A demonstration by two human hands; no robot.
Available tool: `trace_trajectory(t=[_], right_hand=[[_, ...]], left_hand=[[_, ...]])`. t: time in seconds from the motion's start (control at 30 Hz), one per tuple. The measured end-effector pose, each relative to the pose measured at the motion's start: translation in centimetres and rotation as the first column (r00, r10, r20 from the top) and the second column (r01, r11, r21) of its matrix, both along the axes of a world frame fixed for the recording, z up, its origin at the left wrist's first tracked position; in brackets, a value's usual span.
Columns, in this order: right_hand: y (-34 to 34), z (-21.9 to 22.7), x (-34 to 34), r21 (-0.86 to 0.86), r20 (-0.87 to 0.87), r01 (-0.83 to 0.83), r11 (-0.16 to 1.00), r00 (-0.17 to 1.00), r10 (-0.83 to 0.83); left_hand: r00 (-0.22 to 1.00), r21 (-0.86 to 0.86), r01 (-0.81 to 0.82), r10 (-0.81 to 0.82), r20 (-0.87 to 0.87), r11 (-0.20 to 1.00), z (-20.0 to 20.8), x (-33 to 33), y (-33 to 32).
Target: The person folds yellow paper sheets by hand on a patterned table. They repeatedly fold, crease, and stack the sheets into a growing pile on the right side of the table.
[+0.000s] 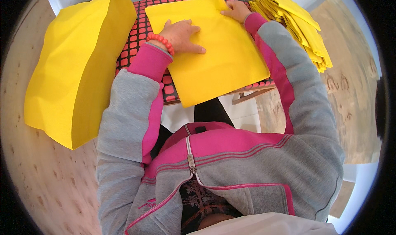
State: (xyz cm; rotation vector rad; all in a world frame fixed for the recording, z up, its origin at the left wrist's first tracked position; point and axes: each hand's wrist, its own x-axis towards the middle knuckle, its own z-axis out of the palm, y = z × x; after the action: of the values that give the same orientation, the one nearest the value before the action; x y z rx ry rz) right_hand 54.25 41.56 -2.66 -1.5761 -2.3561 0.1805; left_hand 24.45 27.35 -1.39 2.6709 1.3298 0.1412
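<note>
A flat, roughly rectangular piece of yellow fabric (222, 66) lies on the red-and-black patterned table top in front of me. My left hand (179, 36) rests palm down on its left half, fingers and thumb spread. A string of red beads circles that wrist. At the far right corner of the piece, my right hand (238, 11) has its thumb on top and its fingers curled at the edge, closed on the fabric. The fabric's far corner rises slightly beside this hand.
On the left stands a large, box-shaped yellow fabric form (62, 66). Several folded yellow fabric pieces (299, 24) are stacked at the right, beside my right forearm. The patterned table top (134, 37) shows between the left form and the flat piece. Wooden boards (346, 90) lie beyond.
</note>
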Motion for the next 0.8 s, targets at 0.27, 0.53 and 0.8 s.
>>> trace_trajectory(t=[0.27,0.53,0.8], right_hand=[[-3.9,0.7,-1.3,0.107,-0.017,0.011,0.994,1.0,-0.009],[-3.4,0.0,3.2,-0.387,-0.476,-0.173,0.906,0.879,-0.036],[-8.0,0.3,0.3,0.386,0.261,-0.232,0.893,0.956,0.135]], left_hand=[[0.999,0.073,-0.004,0.0,0.043,0.997,-0.8,-0.1,0.0],[0.999,0.017,0.026,-0.025,-0.048,1.0,0.1,-0.1,0.0],[0.98,0.037,0.2,-0.2,0.001,0.979,-0.4,1.3,-0.3]])
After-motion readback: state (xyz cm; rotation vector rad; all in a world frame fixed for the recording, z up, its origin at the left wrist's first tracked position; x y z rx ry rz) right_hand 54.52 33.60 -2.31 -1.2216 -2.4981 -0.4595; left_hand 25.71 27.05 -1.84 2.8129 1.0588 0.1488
